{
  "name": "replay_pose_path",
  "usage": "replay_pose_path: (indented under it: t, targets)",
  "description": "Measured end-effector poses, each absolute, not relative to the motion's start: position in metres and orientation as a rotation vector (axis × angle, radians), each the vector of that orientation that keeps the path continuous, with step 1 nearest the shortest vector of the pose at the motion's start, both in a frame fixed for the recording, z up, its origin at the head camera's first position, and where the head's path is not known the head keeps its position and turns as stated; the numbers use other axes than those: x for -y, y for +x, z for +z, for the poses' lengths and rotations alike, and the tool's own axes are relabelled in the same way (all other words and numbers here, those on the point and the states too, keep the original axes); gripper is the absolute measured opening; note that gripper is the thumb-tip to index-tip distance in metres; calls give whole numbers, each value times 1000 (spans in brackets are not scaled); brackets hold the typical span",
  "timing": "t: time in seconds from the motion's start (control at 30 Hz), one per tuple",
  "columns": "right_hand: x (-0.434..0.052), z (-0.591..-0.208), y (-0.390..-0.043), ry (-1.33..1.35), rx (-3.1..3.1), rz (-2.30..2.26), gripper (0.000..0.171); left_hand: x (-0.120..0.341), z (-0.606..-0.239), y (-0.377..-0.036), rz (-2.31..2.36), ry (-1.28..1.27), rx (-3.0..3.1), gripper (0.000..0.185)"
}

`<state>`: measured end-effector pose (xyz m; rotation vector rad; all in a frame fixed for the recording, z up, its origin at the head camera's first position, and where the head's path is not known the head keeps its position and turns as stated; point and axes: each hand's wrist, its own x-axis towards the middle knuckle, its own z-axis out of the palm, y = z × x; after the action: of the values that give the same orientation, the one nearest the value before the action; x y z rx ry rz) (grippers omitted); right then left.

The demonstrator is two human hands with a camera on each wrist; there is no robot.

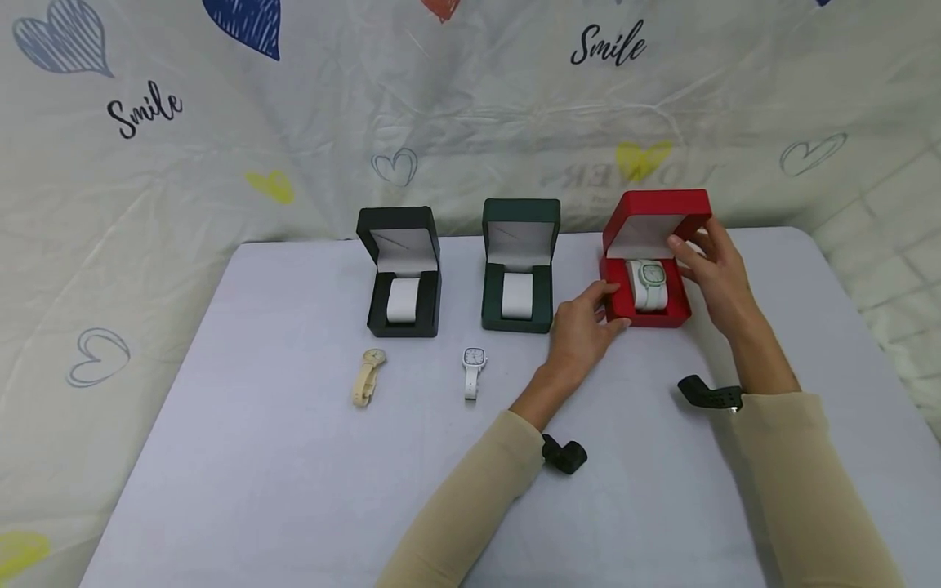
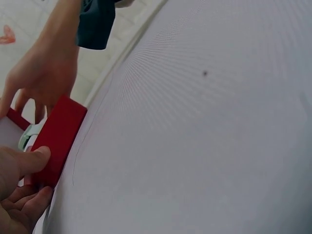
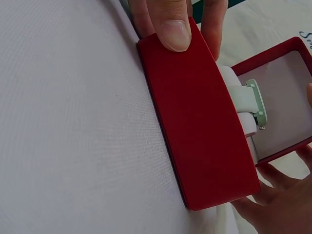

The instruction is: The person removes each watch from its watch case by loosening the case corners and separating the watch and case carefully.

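Note:
A red watch box [image 1: 653, 321] stands with its lid [image 1: 662, 201] raised. Inside it, a pale mint watch [image 1: 651, 276] is wrapped round a white cushion. My left hand [image 1: 577, 331] grips the lower left of the box, the thumb [image 2: 41, 156] on its front wall and the fingers round its side. At the other side, my right hand [image 1: 719, 273] holds the lid by its right edge, thumb towards the inside and fingers behind. The mint watch's case [image 3: 257, 103] faces the lid lining in the right wrist view.
Left of the red box stand an open dark green box [image 1: 552, 306] and an open black box [image 1: 430, 314], each with a bare white cushion. A white watch [image 1: 474, 367] and a cream-gold watch [image 1: 367, 377] lie in front. A printed curtain hangs behind the table [image 1: 294, 457].

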<state>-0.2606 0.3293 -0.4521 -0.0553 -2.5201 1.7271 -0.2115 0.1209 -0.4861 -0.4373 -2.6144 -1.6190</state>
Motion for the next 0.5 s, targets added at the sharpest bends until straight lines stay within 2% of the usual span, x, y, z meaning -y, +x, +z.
replay_pose_path:
  t: [0.27, 0.5]
  targets:
    - [-330, -451, -256, -57, 2517, 1648, 66, -120, -486, -212, -1620, -424, 2621, 54]
    - [-330, -451, -249, -140, 2380, 1543, 59, -120, -487, -212, -1641, -419, 2622, 54]
